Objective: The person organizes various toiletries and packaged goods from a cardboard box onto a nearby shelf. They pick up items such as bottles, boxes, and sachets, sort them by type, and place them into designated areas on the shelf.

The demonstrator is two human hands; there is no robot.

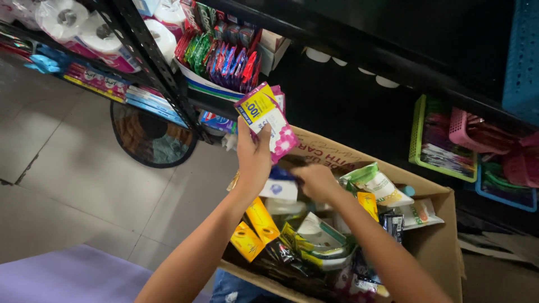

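My left hand is raised over an open cardboard box and grips a flat pink, white and yellow packet, held upright above the box's far edge. My right hand reaches down into the box with its fingers curled around a white and blue packet, partly hidden by my left wrist. The box is packed with several small packets: yellow ones, green and white pouches and dark wrappers.
A black metal shelf rack stands behind the box with toilet rolls and a tub of colourful sachets. Green, pink and blue plastic baskets sit at the right. A round mat lies on the tiled floor.
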